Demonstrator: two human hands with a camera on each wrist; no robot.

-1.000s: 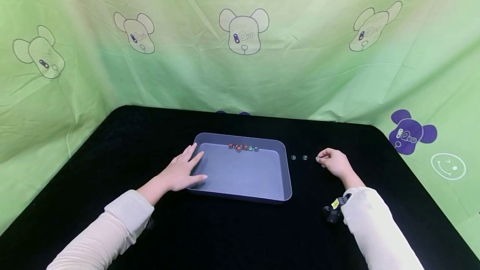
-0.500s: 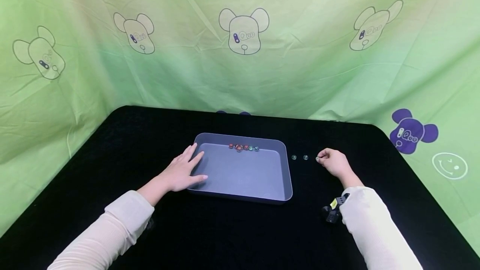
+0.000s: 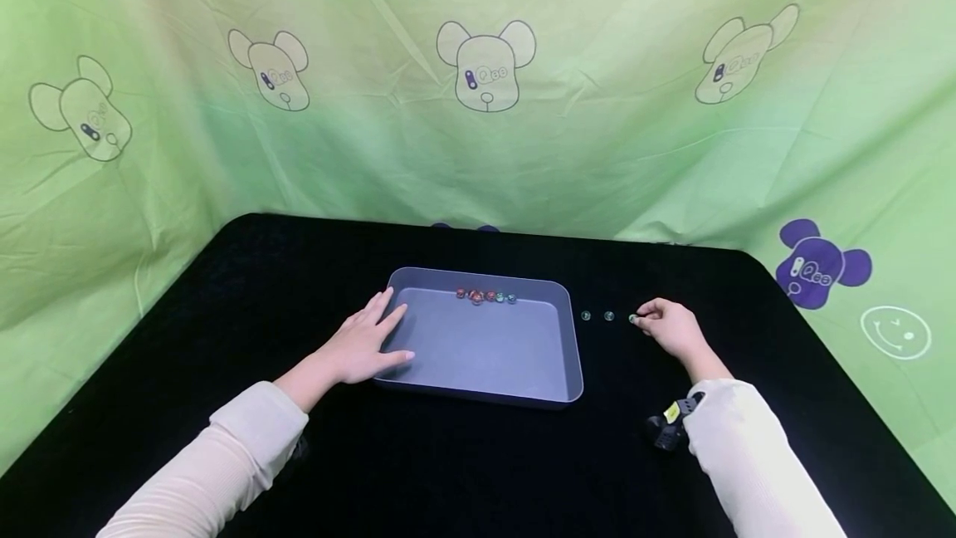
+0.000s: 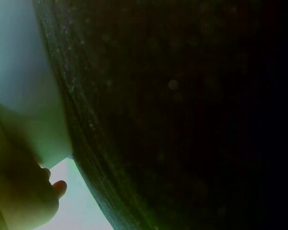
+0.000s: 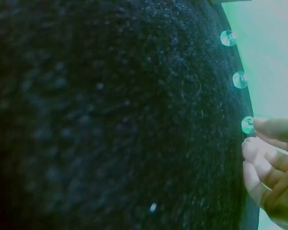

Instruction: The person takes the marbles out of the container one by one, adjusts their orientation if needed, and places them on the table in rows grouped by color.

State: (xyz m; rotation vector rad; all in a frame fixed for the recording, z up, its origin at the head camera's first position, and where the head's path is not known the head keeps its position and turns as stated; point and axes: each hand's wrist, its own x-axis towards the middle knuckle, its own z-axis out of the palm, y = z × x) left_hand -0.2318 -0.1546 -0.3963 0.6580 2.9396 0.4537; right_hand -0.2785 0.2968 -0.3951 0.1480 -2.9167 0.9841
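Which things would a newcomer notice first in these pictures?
Probably the green backdrop with printed animal heads, behind the black table. Then the grey tray, with small marbles near its far side and the left hand at its left edge. To its right, the right hand pinches the rightmost glassy marble in a row of three.

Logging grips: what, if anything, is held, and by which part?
A fingertip of the right hand touches the rightmost marble at its side; pinching is unclear. The left hand, spread over the tray, grips nothing.
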